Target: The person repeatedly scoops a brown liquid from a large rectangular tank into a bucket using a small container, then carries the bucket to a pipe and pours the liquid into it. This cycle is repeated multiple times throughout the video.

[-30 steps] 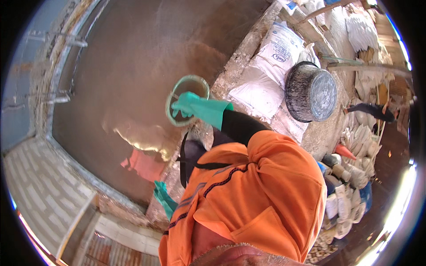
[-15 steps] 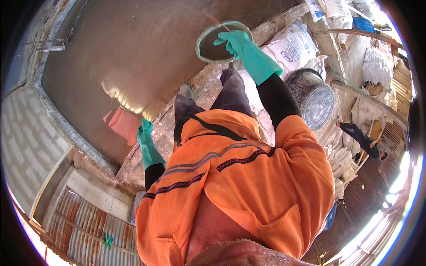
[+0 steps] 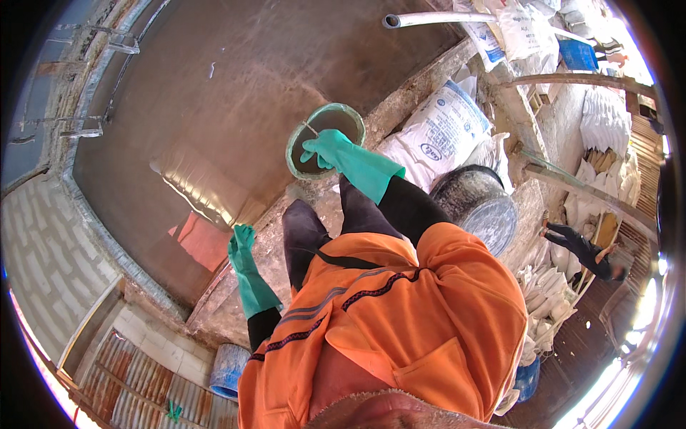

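My right hand (image 3: pixel 330 151), in a long green rubber glove, is closed over the mouth of a round bucket (image 3: pixel 361 129). Its fingers curl at what looks like the bucket's thin handle (image 3: pixel 310 129). The bucket hangs or stands beside my legs at the edge of a wide basin of brown liquid (image 3: pixel 236 86); I cannot tell whether its base touches anything. Lower on the left, my left hand (image 3: pixel 243 239) wears a matching glove. Its fingers are folded, with nothing visible in them, near a reddish patch (image 3: pixel 204 242) at the basin's edge.
White printed sacks (image 3: pixel 446 125) lie right of the bucket, beside a dark tub (image 3: pixel 475 204). A pale pipe (image 3: pixel 429 19) juts over the basin's far edge. A blue drum (image 3: pixel 230 368) stands at lower left. Another person (image 3: pixel 582 247) is at the far right.
The view has tilted, showing more of the basin and the pipe. My right hand and the bucket have come closer to my body and slightly left. My left hand stays low, fingers folded.
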Tool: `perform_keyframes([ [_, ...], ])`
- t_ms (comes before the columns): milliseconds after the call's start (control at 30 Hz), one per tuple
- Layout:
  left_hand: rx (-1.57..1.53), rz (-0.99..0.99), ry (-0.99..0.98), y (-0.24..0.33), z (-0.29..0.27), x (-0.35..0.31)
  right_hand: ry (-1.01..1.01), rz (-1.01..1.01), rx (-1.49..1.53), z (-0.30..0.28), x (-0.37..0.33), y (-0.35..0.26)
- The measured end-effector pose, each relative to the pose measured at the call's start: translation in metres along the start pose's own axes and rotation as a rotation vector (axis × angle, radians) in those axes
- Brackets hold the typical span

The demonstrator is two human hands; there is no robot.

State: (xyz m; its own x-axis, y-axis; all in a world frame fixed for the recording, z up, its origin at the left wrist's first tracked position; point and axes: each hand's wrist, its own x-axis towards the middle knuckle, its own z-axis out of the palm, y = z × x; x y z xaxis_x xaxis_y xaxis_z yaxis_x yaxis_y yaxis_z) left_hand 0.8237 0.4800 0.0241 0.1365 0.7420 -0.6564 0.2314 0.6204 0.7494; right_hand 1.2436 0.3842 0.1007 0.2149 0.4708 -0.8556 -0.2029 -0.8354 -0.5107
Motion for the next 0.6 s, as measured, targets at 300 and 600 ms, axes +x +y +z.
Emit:
perform_keyframes([
  [300,-0.072,-0.157,-0.263,-0.041,0.130,0.023,0.037,0.010,-0.093,-0.062,0.000,-0.009],
  [600,0.358,0.046,-0.429,-0.018,0.307,0.074,0.007,-0.008,-0.005,-0.157,-0.011,-0.032],
])
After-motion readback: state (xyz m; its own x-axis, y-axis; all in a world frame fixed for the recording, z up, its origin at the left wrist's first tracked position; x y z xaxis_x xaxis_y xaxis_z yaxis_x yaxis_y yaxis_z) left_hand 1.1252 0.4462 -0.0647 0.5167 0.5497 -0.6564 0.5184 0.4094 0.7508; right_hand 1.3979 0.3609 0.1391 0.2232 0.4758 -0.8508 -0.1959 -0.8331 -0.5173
